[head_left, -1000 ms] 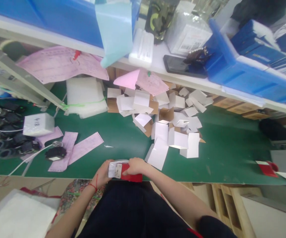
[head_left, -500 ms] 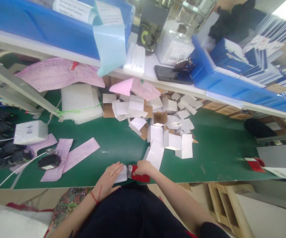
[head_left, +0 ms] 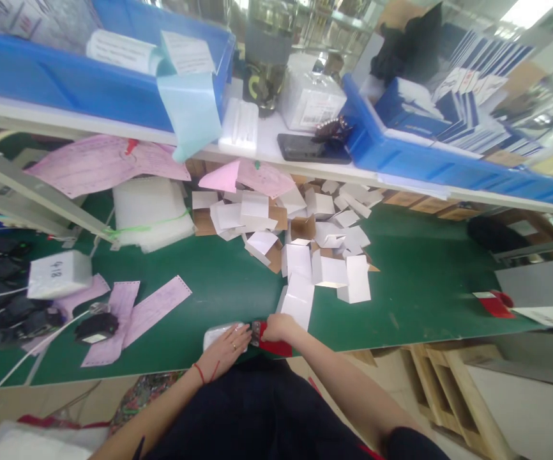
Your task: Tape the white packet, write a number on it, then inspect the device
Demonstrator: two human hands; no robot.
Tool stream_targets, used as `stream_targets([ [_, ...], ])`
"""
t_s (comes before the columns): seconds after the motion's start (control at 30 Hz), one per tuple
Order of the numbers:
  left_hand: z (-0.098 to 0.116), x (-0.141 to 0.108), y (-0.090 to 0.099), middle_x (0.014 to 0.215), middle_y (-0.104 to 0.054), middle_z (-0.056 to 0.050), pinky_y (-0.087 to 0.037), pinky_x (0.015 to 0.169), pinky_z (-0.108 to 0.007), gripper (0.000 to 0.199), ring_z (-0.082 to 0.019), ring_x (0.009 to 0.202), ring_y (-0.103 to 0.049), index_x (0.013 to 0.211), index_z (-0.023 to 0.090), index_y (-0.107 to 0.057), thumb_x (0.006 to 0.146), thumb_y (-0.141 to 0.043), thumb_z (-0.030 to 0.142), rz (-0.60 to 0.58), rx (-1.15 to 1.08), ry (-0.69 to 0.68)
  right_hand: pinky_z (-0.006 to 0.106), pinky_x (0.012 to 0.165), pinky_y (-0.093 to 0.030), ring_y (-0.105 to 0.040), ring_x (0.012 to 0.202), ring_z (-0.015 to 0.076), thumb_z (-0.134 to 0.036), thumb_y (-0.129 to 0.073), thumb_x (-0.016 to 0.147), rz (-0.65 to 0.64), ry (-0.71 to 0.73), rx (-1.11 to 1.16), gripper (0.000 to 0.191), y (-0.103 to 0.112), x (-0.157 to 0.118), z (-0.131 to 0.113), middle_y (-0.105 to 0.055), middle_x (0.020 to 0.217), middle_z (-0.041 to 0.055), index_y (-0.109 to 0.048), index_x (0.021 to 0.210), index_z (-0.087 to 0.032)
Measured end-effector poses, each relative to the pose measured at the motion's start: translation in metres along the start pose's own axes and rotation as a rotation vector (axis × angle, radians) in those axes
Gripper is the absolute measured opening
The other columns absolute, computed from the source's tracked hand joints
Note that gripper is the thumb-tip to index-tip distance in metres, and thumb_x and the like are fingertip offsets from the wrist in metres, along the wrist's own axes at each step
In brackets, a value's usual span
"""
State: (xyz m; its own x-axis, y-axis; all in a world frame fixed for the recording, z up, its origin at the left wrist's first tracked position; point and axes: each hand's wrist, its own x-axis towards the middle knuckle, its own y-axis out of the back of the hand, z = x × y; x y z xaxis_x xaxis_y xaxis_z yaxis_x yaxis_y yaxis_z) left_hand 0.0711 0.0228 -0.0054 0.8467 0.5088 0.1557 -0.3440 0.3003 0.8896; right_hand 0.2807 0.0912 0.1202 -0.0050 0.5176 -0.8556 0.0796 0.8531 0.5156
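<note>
At the bench's front edge, a small white wrapped package (head_left: 213, 335) lies beneath my left hand (head_left: 231, 345). That hand rests flat across it with fingers stretched out, and its fingertips reach close to the metal front end of a red tape dispenser (head_left: 276, 347). My right hand (head_left: 280, 328) is closed around this dispenser, hiding much of its body. Whether tape runs between the dispenser and the package, I cannot tell. Just beyond my right hand lies an unfolded white box (head_left: 297, 300), at the near end of a heap of open white boxes (head_left: 330, 269).
Pink printed slips (head_left: 159, 312) and a black round device (head_left: 96, 327) lie left, near a white package marked 418 (head_left: 60, 275). A stack of white sheets (head_left: 149, 214) sits behind. Above runs a shelf with blue bins (head_left: 415, 156) and a phone (head_left: 312, 148). A red object (head_left: 494, 305) lies far right.
My left hand has slid right over the package, its fingertips now beside the dispenser's metal end. More of the package shows to its left. The right hand keeps its grip; the camera view has shifted slightly.
</note>
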Motion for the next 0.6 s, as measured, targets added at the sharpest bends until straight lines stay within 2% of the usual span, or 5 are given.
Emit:
stream_targets([
  [0.17,-0.002,0.022,-0.01,0.11,-0.068,-0.014,-0.038,0.115,-0.048,0.028,-0.027,0.115,-0.059,0.106,0.011,-0.07,0.09,-0.046,0.009,-0.061,0.092,0.012,0.045,0.094,-0.053,-0.064,0.114,0.0346,-0.019,-0.065,0.077,0.071,0.013,-0.086,0.036,-0.008,0.006,-0.043,-0.069,0.12,0.021,-0.072,0.111,-0.01],
  [0.27,0.002,0.033,-0.003,0.096,-0.068,-0.012,-0.035,0.115,-0.047,0.023,-0.027,0.103,-0.061,0.092,0.013,-0.071,0.088,-0.048,0.01,-0.116,0.141,0.047,0.045,0.093,-0.053,-0.065,0.112,0.0341,-0.011,-0.059,0.078,0.105,-0.018,-0.093,0.033,-0.014,0.0,-0.048,-0.071,0.116,0.02,-0.072,0.108,-0.008],
  [0.43,0.014,0.042,0.026,0.1,-0.065,-0.015,-0.043,0.096,-0.055,0.016,-0.033,0.108,-0.055,0.094,0.013,-0.067,0.086,-0.053,0.011,-0.145,0.101,0.322,0.042,0.082,-0.057,-0.07,0.101,0.0334,-0.04,-0.055,0.086,0.182,-0.051,-0.029,0.037,-0.018,-0.019,-0.017,-0.073,0.109,0.0184,-0.072,0.107,-0.014],
  [0.53,0.006,0.039,0.044,0.104,-0.062,-0.023,-0.045,0.083,-0.057,0.016,-0.039,0.106,-0.054,0.096,0.008,-0.065,0.088,-0.053,0.016,-0.101,0.125,0.529,0.036,0.077,-0.055,-0.071,0.097,0.0312,-0.05,-0.053,0.086,0.242,-0.061,0.06,0.042,-0.022,-0.027,0.006,-0.074,0.106,0.017,-0.07,0.104,-0.015],
  [0.6,-0.004,0.033,0.054,0.107,-0.063,-0.023,-0.045,0.084,-0.056,0.02,-0.039,0.106,-0.055,0.099,0.008,-0.064,0.091,-0.053,0.023,-0.039,0.085,0.659,0.032,0.072,-0.052,-0.071,0.089,0.0279,-0.053,-0.054,0.086,0.28,0.006,0.209,0.042,-0.027,-0.03,0.019,-0.075,0.097,0.0143,-0.07,0.095,-0.016],
])
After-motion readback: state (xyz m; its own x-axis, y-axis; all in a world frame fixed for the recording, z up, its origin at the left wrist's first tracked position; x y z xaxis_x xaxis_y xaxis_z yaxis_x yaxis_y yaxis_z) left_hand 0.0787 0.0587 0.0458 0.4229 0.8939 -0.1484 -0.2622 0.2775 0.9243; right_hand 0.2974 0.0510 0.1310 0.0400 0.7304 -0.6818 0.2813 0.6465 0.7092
